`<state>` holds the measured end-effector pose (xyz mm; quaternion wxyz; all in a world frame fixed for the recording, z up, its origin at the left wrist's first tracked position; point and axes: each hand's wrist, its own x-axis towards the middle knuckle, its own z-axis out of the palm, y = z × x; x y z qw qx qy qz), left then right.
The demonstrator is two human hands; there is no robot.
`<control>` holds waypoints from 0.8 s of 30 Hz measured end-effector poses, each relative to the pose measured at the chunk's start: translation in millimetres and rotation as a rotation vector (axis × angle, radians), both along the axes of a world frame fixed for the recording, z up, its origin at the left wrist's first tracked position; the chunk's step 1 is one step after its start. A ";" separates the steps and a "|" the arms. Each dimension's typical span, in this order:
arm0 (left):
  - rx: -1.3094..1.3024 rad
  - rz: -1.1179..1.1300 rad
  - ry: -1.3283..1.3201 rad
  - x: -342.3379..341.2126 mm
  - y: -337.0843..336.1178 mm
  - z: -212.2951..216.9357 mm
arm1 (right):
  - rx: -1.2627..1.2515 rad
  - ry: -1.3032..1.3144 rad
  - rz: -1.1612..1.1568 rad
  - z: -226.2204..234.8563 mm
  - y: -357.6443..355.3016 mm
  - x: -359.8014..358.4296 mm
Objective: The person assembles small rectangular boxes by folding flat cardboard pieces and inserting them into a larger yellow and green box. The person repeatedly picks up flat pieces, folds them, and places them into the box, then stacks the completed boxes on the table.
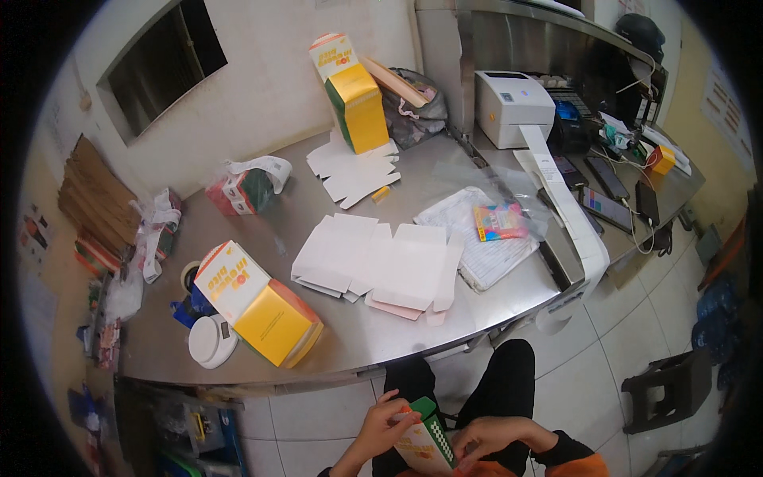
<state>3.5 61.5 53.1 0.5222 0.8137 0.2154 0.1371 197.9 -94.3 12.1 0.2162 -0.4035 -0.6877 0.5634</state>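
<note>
Low over my lap, a small white, orange and green carton (419, 455) stands tilted between my hands, a green flap raised at its top. My left hand (385, 427) is closed on its upper left edge, thumb across the top. At the carton's right side, my right hand (486, 437) has its fingers bent in against the checkered green edge; the fingertips are partly hidden. On the steel table (381, 343) ahead lie flat white carton blanks (413, 258). A yellow and white carton (274, 319) lies at the near left, beside a round white device (211, 342).
Another yellow carton (359, 111) stands on white blanks at the back. A plastic-wrapped red and green box (242, 191) sits at the left. A label printer (515, 109) trails a paper strip on the right, by phones (608, 208). A dark stool (669, 389) stands on the floor.
</note>
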 end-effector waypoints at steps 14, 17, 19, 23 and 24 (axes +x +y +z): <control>0.598 0.381 -0.051 48.8 -40.3 -24.2 | 0.818 -0.026 -1.333 20.1 17.0 -48.5; 0.562 0.276 -0.065 53.4 -43.1 -38.9 | 0.938 -0.025 -1.355 26.5 17.6 -46.8; 0.439 0.261 -0.123 56.1 -44.4 -47.3 | 0.946 -0.024 -1.353 31.3 18.0 -43.0; 0.650 0.372 -0.074 56.4 -43.5 -62.0 | 0.898 -0.122 -1.280 33.4 16.8 -35.4; 0.661 0.369 -0.082 54.3 -42.1 -65.8 | 0.907 -0.155 -1.247 30.6 16.6 -34.4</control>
